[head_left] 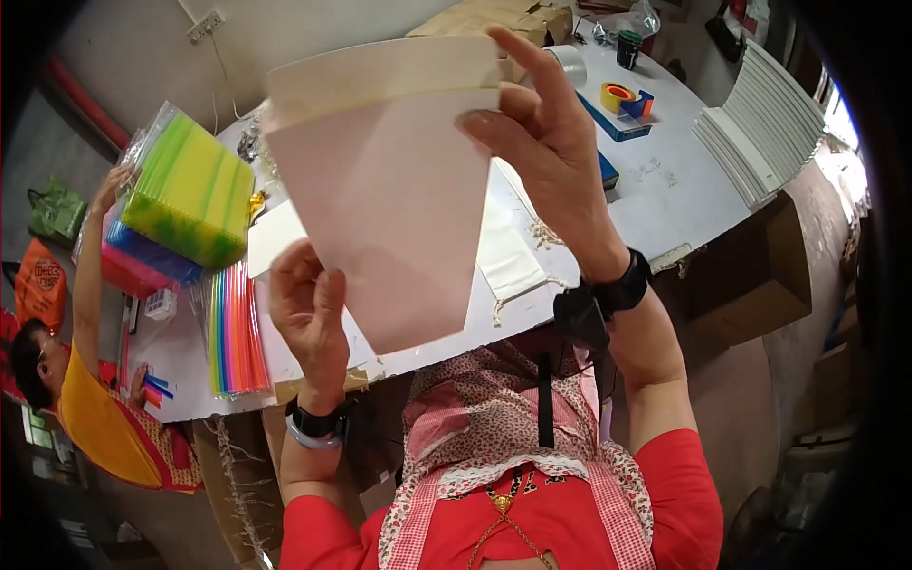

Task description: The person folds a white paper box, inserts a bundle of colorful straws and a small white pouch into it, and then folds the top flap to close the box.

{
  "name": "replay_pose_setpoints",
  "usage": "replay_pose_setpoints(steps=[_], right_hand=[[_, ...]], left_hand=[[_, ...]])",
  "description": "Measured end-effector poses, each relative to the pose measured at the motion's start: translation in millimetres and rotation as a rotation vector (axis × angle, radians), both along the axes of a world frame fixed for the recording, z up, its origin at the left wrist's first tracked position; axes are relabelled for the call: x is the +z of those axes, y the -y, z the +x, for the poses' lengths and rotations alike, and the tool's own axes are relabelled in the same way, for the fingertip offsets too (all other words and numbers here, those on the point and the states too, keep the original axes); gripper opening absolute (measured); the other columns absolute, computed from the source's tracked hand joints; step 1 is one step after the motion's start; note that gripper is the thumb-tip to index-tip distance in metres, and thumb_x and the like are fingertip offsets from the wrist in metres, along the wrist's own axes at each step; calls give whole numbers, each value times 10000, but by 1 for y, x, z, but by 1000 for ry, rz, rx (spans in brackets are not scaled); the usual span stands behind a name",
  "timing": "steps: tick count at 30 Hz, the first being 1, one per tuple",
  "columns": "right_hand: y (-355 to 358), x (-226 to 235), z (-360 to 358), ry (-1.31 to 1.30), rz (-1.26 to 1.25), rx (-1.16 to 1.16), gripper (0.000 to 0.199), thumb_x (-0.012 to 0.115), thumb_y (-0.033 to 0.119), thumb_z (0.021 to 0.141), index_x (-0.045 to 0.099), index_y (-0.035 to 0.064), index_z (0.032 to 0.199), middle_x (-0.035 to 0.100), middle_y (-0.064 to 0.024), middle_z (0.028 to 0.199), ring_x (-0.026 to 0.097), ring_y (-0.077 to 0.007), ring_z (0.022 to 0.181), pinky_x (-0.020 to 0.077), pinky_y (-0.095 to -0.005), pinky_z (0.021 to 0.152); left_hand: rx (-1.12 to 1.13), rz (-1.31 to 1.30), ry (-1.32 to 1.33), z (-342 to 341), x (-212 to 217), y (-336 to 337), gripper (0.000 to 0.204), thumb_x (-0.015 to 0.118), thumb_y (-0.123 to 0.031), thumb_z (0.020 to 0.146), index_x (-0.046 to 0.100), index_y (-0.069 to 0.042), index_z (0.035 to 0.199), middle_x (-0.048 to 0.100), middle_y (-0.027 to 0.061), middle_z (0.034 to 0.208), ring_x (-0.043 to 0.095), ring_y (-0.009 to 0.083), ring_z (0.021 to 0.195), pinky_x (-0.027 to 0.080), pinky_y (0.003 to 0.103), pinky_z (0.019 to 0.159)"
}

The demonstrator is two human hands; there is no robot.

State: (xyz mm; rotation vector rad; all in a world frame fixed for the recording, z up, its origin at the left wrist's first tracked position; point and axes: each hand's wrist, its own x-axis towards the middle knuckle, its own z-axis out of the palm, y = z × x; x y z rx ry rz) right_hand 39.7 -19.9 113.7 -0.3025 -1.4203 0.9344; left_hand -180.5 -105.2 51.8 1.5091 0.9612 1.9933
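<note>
Up in front of me I hold a flat, pale paper piece, like an envelope, with a cream band across its top. My left hand pinches its lower left edge between thumb and fingers. Its upper right corner is gripped by my right hand, thumb on the near face and index finger stretched along the top. Behind it on the table lie a white drawstring pouch and a white sheet, both partly covered by the paper.
On the left stand packs of coloured sheets beside bagged coloured tubes. A co-worker reaches toward the packs. Tape rolls and a dark cup sit farther back. White stacked sheets stand far right, above a cardboard box.
</note>
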Motion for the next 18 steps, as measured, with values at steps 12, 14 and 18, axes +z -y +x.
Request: replay_pose_setpoints(steps=[12,14,18], right_hand=[[-3,-49,-17,263,36,-83,468,561,6,922,384,40,1353,650,-99,1043,604,-116,907,476,-229,792],[0,-47,-6,190,117,-138,420,567,16,921,415,28,1312,649,-104,1056,606,-117,912,478,-231,795],[1,-47,30,115,166,-335,412,575,44,924,418,17,1304,648,-128,1089,609,-123,944,482,-240,786]], left_hand=[[217,170,-254,-6,-11,-15,421,584,-113,939,429,-11,1317,639,114,1039,600,121,893,472,247,778],[126,124,-205,-10,-11,-13,426,558,-139,952,420,-3,1332,615,148,1113,599,186,991,474,293,835],[284,-186,-704,-50,-62,-13,412,532,-198,957,461,13,1304,546,212,1252,529,329,1175,430,390,971]])
